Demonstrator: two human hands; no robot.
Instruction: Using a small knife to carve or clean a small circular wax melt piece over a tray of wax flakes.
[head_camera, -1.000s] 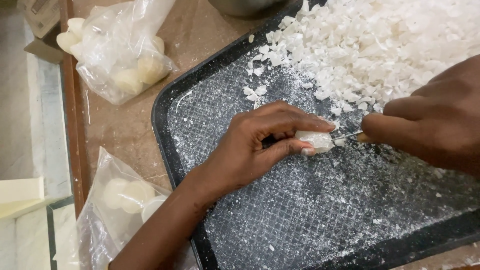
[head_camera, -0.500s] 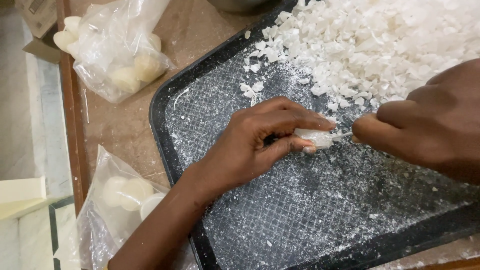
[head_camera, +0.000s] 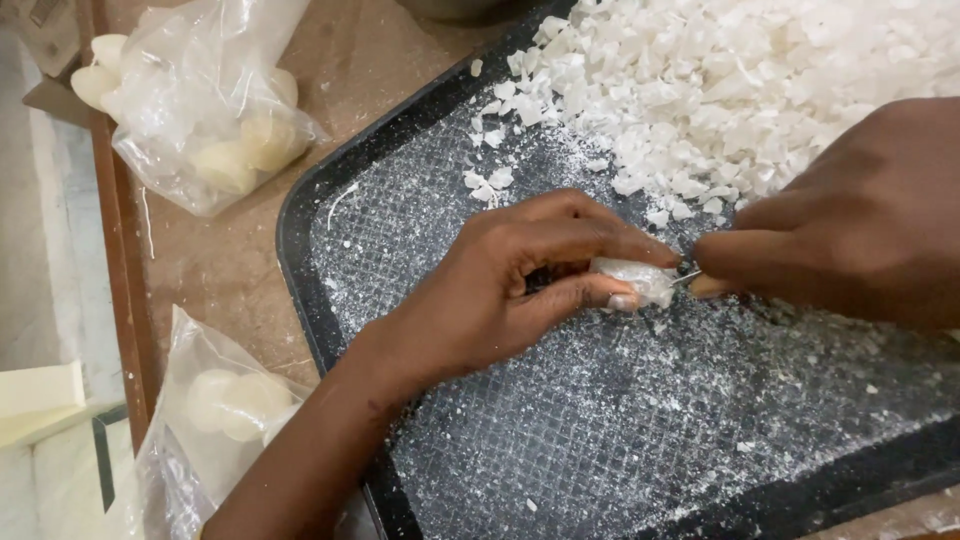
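A black tray (head_camera: 330, 200) sits on a brown table (head_camera: 230, 270), with a heap of white flakes (head_camera: 740, 90) at the tray's far end. Over the tray's middle, the left hand (head_camera: 490, 290) pinches a white lump (head_camera: 632, 280). The right hand (head_camera: 850, 220) grips a thin blade (head_camera: 688, 278) touching it.

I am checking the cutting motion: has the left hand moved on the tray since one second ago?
No, hardly. The left hand holds the white lump at the same spot on the black tray, just below the edge of the pile of white flakes.
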